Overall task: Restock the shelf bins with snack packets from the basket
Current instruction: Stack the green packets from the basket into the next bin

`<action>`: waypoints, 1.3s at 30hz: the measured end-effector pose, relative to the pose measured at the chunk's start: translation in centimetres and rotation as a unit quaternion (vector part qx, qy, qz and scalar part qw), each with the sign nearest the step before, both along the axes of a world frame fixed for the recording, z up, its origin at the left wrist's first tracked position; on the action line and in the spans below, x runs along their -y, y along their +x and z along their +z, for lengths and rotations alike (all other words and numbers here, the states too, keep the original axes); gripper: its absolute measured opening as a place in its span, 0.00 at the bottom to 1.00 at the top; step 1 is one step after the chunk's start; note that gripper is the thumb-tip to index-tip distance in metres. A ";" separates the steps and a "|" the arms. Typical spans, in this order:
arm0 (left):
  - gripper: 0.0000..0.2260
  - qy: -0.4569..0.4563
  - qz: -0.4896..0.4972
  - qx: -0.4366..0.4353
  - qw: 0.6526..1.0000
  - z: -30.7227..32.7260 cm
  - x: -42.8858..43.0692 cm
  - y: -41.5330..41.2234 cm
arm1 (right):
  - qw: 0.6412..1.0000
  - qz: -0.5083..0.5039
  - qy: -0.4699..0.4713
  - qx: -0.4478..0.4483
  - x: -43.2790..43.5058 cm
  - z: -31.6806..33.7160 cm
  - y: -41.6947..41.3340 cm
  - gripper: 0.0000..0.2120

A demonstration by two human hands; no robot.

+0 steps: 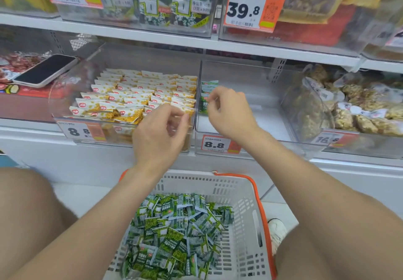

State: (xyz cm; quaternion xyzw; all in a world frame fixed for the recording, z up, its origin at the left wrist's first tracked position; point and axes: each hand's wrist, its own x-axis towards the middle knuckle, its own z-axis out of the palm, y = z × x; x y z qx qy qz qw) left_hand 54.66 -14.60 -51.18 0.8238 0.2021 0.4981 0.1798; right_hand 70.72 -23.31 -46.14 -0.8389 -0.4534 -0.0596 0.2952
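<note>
Right hand point(229, 114) pinched the green foil snack packets point(206, 96) stood against the clear plastic bin's point(272, 142) left wall. Left hand point(160, 131) curled just left of that bin, grip impossible to tell. White slotted basket point(237, 194) sat below it, full of packets.

Bare forearms point(98, 231), bare knees point(26, 203), white shoe point(276, 231)

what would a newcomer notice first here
A white plastic basket with an orange handle, bottom centre, heaped with small green snack packets. On the shelf above, a clear plastic bin packed with yellow-and-white packets sits beside a nearly bare clear bin holding a few green packets. The left hand and right hand hover where the bins join.
</note>
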 end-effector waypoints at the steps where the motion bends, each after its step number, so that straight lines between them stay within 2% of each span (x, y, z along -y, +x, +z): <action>1: 0.10 0.030 0.030 0.004 0.999 -0.5 0.3 -0.6 | 0.999 0.022 0.025 0.010 0.9 0.2 -1.4 0.09; 3: 0.17 0.085 0.029 -0.040 0.995 -1.9 0.6 -1.5 | 0.998 0.052 0.026 0.019 2.6 0.1 -4.2 0.07; 5: 0.18 0.101 -0.003 -0.117 0.988 -4.0 0.6 -2.6 | 0.997 0.070 -0.028 0.026 4.1 -0.8 -6.7 0.07; 7: 0.17 0.053 -0.027 -0.207 0.977 -6.5 0.8 -3.9 | 0.989 0.090 -0.109 0.034 5.4 -2.8 -8.6 0.07; 9: 0.16 0.013 -0.025 -0.321 0.947 -9.5 1.2 -5.2 | 0.974 0.101 -0.200 0.022 6.4 -5.5 -10.3 0.09; 13: 0.13 -0.080 -0.029 -0.560 0.824 -15.1 2.1 -6.8 | 0.933 0.120 -0.337 -0.032 7.9 -11.8 -12.5 0.07; 15: 0.09 -0.158 -0.052 -0.665 0.728 -18.3 2.6 -7.6 | 0.917 0.129 -0.376 -0.042 8.5 -14.6 -12.9 0.05; 17: 0.11 -0.221 -0.085 -0.737 0.634 -21.9 3.7 -8.7 | 0.899 0.141 -0.411 -0.060 9.0 -17.0 -12.9 0.08; 19: 0.13 -0.235 -0.115 -0.770 0.583 -25.2 4.9 -9.9 | 0.880 0.156 -0.442 -0.075 9.3 -18.7 -12.7 0.09; 21: 0.26 -0.244 -0.153 -0.782 0.552 -27.9 5.7 -10.8 | 0.866 0.172 -0.462 -0.079 9.3 -19.9 -12.3 0.11; 23: 0.33 -0.250 -0.165 -0.781 0.549 -29.5 6.2 -11.3 | 0.856 0.185 -0.476 -0.083 9.1 -20.8 -12.0 0.12; 27: 0.36 -0.223 -0.149 -0.763 0.589 -31.1 6.8 -11.7 | 0.843 0.203 -0.487 -0.107 9.0 -22.0 -11.9 0.06; 32: 0.28 -0.192 -0.126 -0.761 0.607 -31.2 6.6 -11.6 | 0.835 0.223 -0.486 -0.126 9.4 -22.8 -12.0 0.06; 36: 0.28 -0.166 -0.122 -0.779 0.593 -30.7 6.6 -11.4 | 0.833 0.220 -0.493 -0.120 9.7 -22.2 -12.2 0.07; 39: 0.18 -0.195 -0.139 -0.774 0.586 -29.7 5.7 -11.4 | 0.836 0.210 -0.493 -0.119 10.0 -21.4 -12.0 0.07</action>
